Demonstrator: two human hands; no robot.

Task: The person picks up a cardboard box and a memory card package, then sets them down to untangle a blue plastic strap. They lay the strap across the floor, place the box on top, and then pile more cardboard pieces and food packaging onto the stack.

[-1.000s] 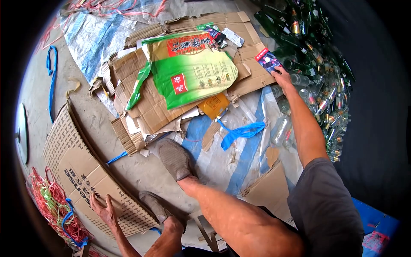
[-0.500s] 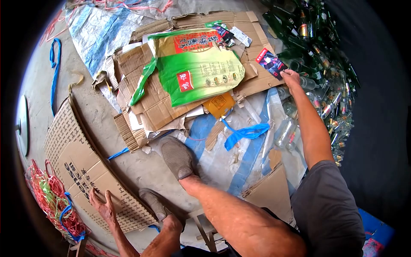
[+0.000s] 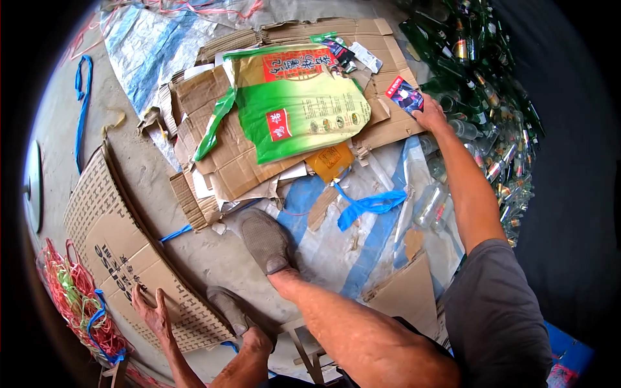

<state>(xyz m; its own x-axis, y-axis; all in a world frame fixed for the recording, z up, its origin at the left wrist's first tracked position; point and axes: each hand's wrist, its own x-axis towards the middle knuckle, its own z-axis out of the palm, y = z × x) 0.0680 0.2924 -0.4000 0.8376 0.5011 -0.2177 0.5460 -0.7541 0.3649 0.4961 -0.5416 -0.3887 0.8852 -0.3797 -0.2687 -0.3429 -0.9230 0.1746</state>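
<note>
My right hand (image 3: 431,116) is closed on the near corner of a small flat printed card (image 3: 405,96), dark blue and purple with a red edge. The card lies over the right side of the stacked flattened cardboard (image 3: 388,126). A large green and yellow printed bag (image 3: 304,110) rests on top of that stack, to the left of the card. My left hand (image 3: 154,317) has its fingers spread against a folded brown cardboard box (image 3: 123,258) with black lettering. My fingertips are near the lettering.
Many green and clear glass bottles (image 3: 482,90) are heaped at the right. A blue-and-white striped sheet (image 3: 362,249) covers part of the floor, with a blue strap (image 3: 372,207) on it. Tangled pink twine (image 3: 77,304) sits at lower left. My shoes (image 3: 262,239) stand between the cardboard pieces.
My right hand has shifted slightly left and now covers more of the card's near corner. My left hand stays against the cardboard box with little movement.
</note>
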